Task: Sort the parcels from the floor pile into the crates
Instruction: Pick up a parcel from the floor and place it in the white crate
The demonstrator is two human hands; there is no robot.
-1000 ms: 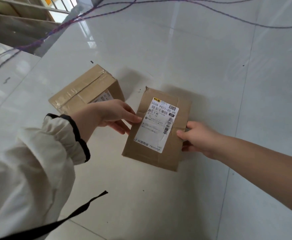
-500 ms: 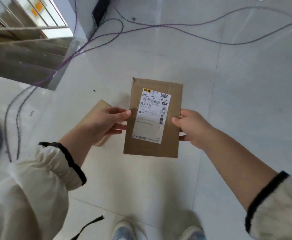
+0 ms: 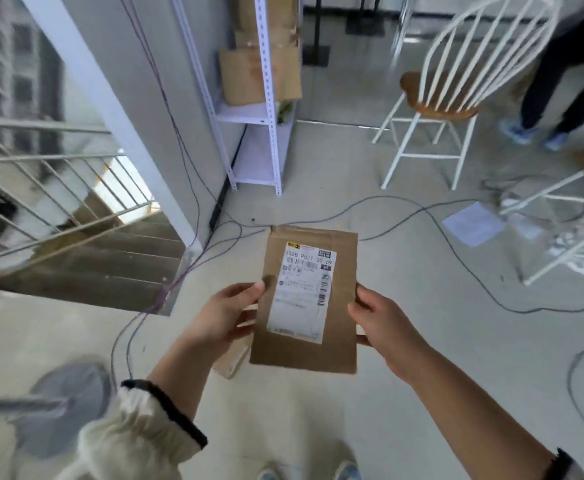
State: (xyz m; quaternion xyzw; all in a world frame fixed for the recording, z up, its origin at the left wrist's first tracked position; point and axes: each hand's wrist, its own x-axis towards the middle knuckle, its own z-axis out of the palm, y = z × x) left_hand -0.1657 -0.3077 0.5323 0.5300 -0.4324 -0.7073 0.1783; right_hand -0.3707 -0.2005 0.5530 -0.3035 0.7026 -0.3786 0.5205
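Note:
A flat brown parcel (image 3: pixel 339 344) with a white shipping label facing me is held up in front of me, well above the floor. My left hand (image 3: pixel 226 315) grips its left edge, thumb on top. My right hand (image 3: pixel 378 318) grips its right edge. A second cardboard box (image 3: pixel 231 360) lies on the floor below, mostly hidden behind the parcel and my left hand. No crate is in view.
A stairwell with a metal railing (image 3: pixel 58 188) opens at the left. A white metal shelf (image 3: pixel 259 109) with cardboard stands ahead. White chairs (image 3: pixel 435 98) stand at the right, a person's legs (image 3: pixel 560 98) beyond. Cables (image 3: pixel 456 244) trail across the floor. A round grey base (image 3: pixel 65 403) lies lower left.
I have lifted the parcel off the floor with both hands and my view has risen from the floor to the room. The second box has dropped behind the parcel.

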